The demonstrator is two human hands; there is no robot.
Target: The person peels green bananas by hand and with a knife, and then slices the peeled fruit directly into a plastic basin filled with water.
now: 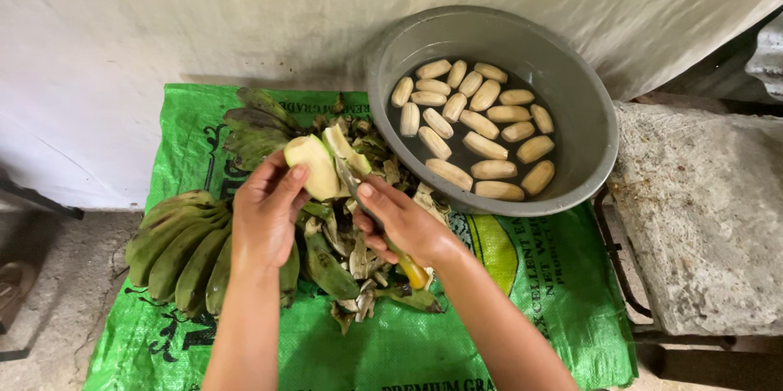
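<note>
My left hand (267, 210) grips a green banana (312, 164) that is partly peeled, its pale flesh showing at the top. My right hand (402, 222) is closed on a knife (352, 181) with a yellow handle end (416, 275); the blade lies against the banana's peel strip. Under both hands lies a heap of green and brown peels (351, 252). A bunch of unpeeled green bananas (179, 248) lies left of my left forearm, and more green bananas (249, 126) lie behind it.
A grey basin (591, 126) at the upper right holds dark water with several peeled pale bananas (477, 126). All of it rests on a green woven sack (391, 346). A rough stone slab (705, 212) stands to the right, a white wall behind.
</note>
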